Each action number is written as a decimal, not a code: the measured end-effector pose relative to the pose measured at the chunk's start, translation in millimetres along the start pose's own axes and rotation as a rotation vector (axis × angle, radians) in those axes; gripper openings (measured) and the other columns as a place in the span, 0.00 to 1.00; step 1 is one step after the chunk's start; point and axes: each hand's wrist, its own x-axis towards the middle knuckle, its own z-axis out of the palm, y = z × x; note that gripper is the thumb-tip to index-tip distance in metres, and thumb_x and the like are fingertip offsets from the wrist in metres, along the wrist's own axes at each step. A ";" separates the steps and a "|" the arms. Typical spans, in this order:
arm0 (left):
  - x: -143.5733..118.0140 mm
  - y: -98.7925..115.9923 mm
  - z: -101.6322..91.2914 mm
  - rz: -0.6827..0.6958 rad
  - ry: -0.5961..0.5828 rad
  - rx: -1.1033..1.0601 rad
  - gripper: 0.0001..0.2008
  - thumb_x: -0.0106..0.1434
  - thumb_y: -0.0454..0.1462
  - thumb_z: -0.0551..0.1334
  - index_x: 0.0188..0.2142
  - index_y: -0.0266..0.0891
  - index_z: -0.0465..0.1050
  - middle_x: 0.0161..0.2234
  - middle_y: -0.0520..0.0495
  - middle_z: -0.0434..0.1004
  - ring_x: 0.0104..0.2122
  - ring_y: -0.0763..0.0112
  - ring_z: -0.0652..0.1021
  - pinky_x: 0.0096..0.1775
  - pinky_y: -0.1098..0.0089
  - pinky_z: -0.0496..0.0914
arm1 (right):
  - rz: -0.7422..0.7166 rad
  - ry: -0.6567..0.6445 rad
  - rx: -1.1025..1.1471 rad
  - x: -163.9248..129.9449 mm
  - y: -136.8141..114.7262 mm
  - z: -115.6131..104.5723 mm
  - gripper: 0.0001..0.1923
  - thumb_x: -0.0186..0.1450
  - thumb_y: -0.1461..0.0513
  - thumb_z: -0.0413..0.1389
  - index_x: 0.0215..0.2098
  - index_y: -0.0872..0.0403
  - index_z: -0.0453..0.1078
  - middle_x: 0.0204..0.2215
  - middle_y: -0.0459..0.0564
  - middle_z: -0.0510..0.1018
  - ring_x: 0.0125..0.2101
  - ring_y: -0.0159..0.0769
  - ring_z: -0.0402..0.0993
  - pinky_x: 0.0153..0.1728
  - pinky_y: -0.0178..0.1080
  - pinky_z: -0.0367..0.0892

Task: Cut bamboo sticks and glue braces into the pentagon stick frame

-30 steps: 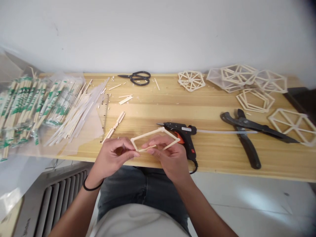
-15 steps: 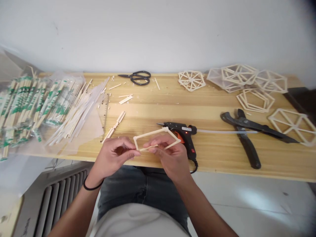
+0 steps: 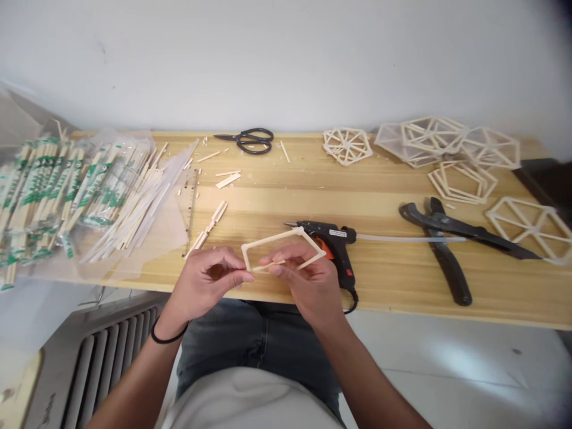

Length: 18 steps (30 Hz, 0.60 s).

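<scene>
Between my two hands, above the table's front edge, is a frame of wooden sticks point(image 3: 273, 239) joined at its corners with whitish blobs. My left hand point(image 3: 213, 279) pinches its lower left corner between thumb and forefinger. With thumb and fingers closed, my right hand point(image 3: 308, 277) grips a short wooden stick point(image 3: 268, 266) along the frame's lower side; the stick's right end shows above the thumb. Part of the frame's lower right is hidden by my right fingers. Just behind that hand lies a black glue gun point(image 3: 342, 250), its small light glowing orange, a glue stick point(image 3: 402, 238) in its back.
Large black cutters point(image 3: 440, 238) lie right of the glue gun. Finished stick frames point(image 3: 346, 146) stand along the back right. Black scissors point(image 3: 254, 142), stick offcuts point(image 3: 227, 180) and a clear ruler point(image 3: 192, 205) are left of centre. Wrapped chopsticks point(image 3: 40, 185) and loose sticks point(image 3: 134, 205) pile up at left.
The upper edge of the stick frame has tipped very slightly up and to the left. Both hands keep the same grip and place.
</scene>
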 end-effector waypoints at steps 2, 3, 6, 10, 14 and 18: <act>0.4 -0.1 -0.1 0.001 -0.005 -0.002 0.11 0.59 0.40 0.78 0.29 0.38 0.81 0.23 0.51 0.80 0.22 0.73 0.77 0.26 0.74 0.71 | 0.001 0.006 -0.014 0.0 -0.2 0.1 0.06 0.62 0.62 0.73 0.35 0.46 0.83 0.31 0.44 0.86 0.34 0.38 0.85 0.41 0.41 0.79; 0.7 -0.2 -0.1 0.001 -0.007 -0.001 0.10 0.59 0.40 0.78 0.29 0.39 0.81 0.23 0.51 0.81 0.22 0.73 0.77 0.27 0.74 0.71 | 0.000 0.009 -0.020 0.0 -0.4 0.1 0.06 0.62 0.62 0.74 0.35 0.46 0.83 0.31 0.44 0.86 0.34 0.38 0.85 0.41 0.41 0.79; 0.9 -0.1 -0.4 0.005 -0.011 -0.003 0.10 0.59 0.39 0.78 0.29 0.39 0.81 0.23 0.51 0.81 0.22 0.73 0.78 0.27 0.74 0.71 | 0.002 0.014 -0.042 -0.1 -0.7 -0.3 0.06 0.61 0.62 0.74 0.34 0.47 0.82 0.30 0.44 0.86 0.34 0.38 0.84 0.40 0.42 0.79; -0.2 0.0 -1.3 0.009 -0.018 -0.010 0.09 0.60 0.38 0.78 0.29 0.39 0.81 0.23 0.51 0.81 0.22 0.74 0.78 0.27 0.74 0.71 | 0.011 0.006 -0.050 -0.6 1.1 -2.0 0.06 0.62 0.61 0.73 0.34 0.47 0.82 0.31 0.45 0.86 0.35 0.39 0.85 0.42 0.43 0.80; -1.2 -1.4 -1.9 -0.012 -0.021 -0.009 0.09 0.60 0.39 0.78 0.30 0.39 0.82 0.24 0.50 0.81 0.23 0.72 0.78 0.27 0.73 0.71 | 0.028 0.007 -0.046 -0.6 2.9 -2.4 0.06 0.62 0.61 0.74 0.35 0.47 0.82 0.31 0.45 0.86 0.35 0.40 0.86 0.42 0.43 0.80; -1.0 -2.0 -1.3 -0.014 -0.025 -0.025 0.09 0.60 0.39 0.78 0.30 0.39 0.82 0.23 0.50 0.81 0.23 0.72 0.78 0.27 0.73 0.72 | 0.019 0.019 -0.006 0.4 1.9 0.1 0.07 0.60 0.61 0.75 0.33 0.47 0.81 0.30 0.44 0.86 0.34 0.39 0.86 0.39 0.42 0.80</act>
